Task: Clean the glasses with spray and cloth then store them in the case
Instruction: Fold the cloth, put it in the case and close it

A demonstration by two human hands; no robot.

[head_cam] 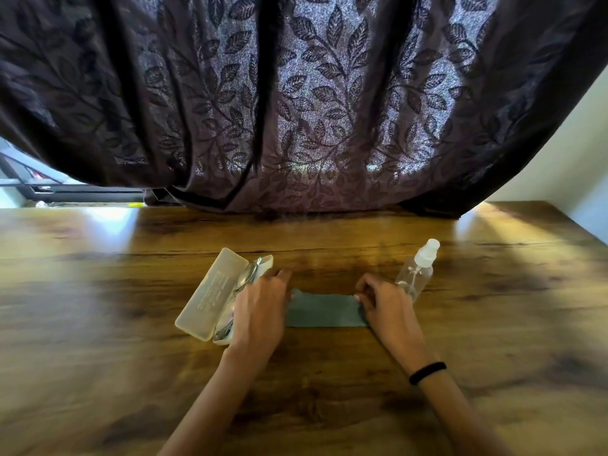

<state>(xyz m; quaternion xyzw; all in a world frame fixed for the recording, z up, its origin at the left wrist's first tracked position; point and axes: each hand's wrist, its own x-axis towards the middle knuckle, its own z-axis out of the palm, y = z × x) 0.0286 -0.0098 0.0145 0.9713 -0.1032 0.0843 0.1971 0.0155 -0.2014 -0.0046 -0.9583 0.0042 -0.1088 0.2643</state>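
A grey-green cloth (324, 311) lies folded flat on the wooden table (329, 406), stretched between my two hands. My left hand (260, 312) pinches its left edge and my right hand (383, 306) pinches its right edge. A translucent white case (210, 292) lies open just left of my left hand, lid tipped to the left. The glasses (245, 279) rest inside the case, partly hidden by my left hand. A clear spray bottle (416, 271) with a white nozzle stands just beyond my right hand.
A dark leaf-patterned curtain (296, 110) hangs over the table's far edge. A white wall (566, 166) rises at the right. My right wrist wears a black band (427, 372). A window frame (39, 185) shows at far left.
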